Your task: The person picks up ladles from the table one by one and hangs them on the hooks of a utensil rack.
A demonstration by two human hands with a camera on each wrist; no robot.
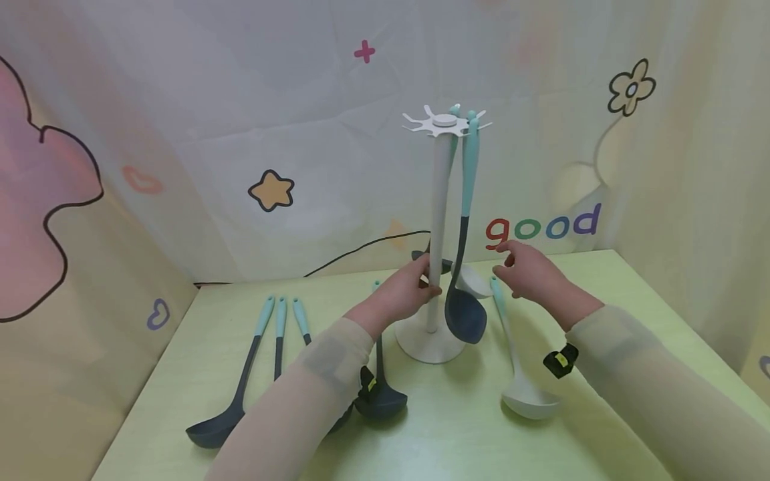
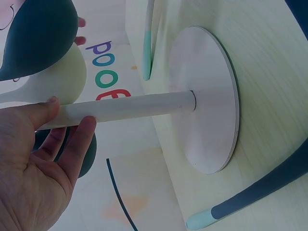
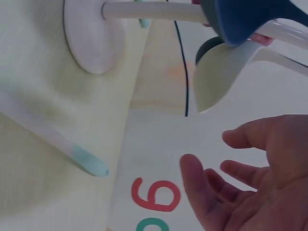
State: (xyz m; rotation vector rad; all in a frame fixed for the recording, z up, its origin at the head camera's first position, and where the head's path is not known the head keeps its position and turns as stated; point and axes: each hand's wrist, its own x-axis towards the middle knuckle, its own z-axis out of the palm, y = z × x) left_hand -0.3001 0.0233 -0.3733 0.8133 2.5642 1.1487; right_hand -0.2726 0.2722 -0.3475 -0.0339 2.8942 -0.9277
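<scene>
A curtain point(image 1: 325, 100) with 1 pink plus point(image 1: 364, 51) hangs behind the table point(image 1: 469, 427).

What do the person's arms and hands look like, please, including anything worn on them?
A pale cream, long fabric left sleeve and matching right sleeve cover the arms. A small black device with a yellow marking shows near each wrist. The left hand and right hand wear no gloves.
</scene>
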